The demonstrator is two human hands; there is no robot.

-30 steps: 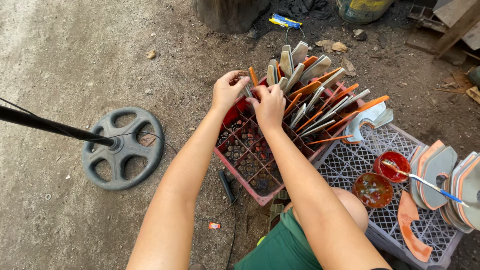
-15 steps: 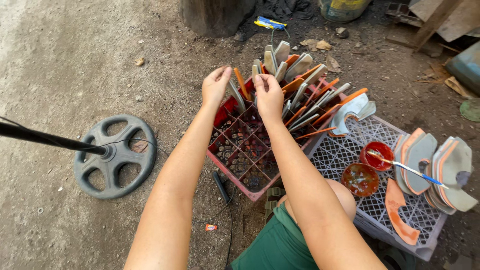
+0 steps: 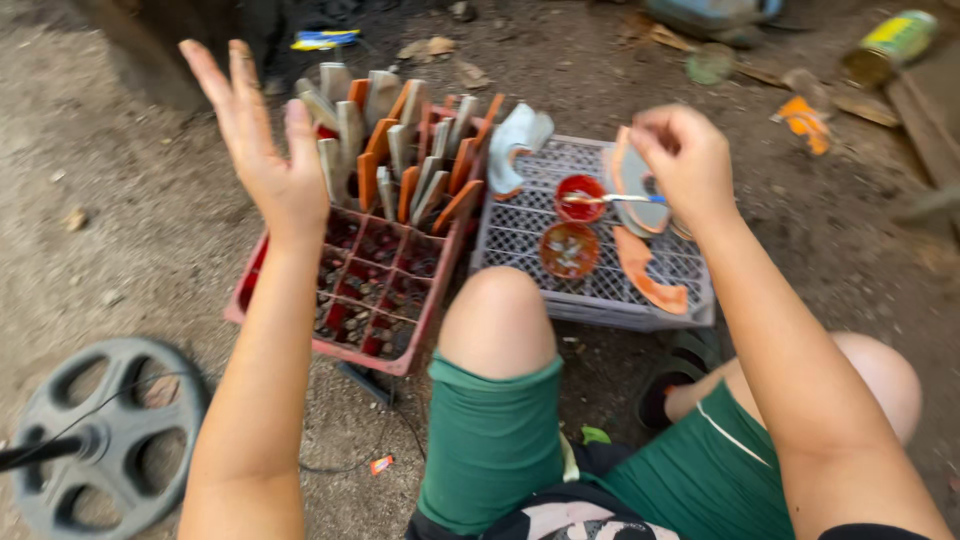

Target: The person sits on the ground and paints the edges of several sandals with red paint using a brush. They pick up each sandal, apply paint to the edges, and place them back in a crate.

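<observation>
Ok so from my remote seat, the main thing here is the red crate (image 3: 345, 300), a divided bottle-type crate sitting on the dirt. Its far half is stuffed with grey and orange blades (image 3: 400, 160) standing on end, leaning against each other; the near compartments look mostly free of blades, just some debris at the bottom as far as I can tell.

Left hand (image 3: 262, 150) is up in the air over the left edge of the red crate, palm showing, fingers spread wide and straight. It's gripping nothing and touching nothing.

Right hand (image 3: 685, 160) is off to the right of the red crate, over the grey crate (image 3: 520, 225) that sits flipped right beside it. Fingers are curled in and pinched at a grey-and-orange curved piece (image 3: 632, 185) standing there. It's blurry, so I can't tell if it's really clamped on it or just touching.

Also on the grey crate: two small red bowls (image 3: 570, 250), one behind the other, with a thin stick or brush (image 3: 620, 198) lying across the far one, and an orange strip (image 3: 645, 270) lying flat just right of the near bowl. A pale curved piece (image 3: 515, 140) leans at the corner nearest the red crate.

Near-left of the red crate, a grey weight plate (image 3: 110, 440) on a bar lies on the ground. My green-shorted knee (image 3: 495, 320) sits just in front of both crates.
</observation>
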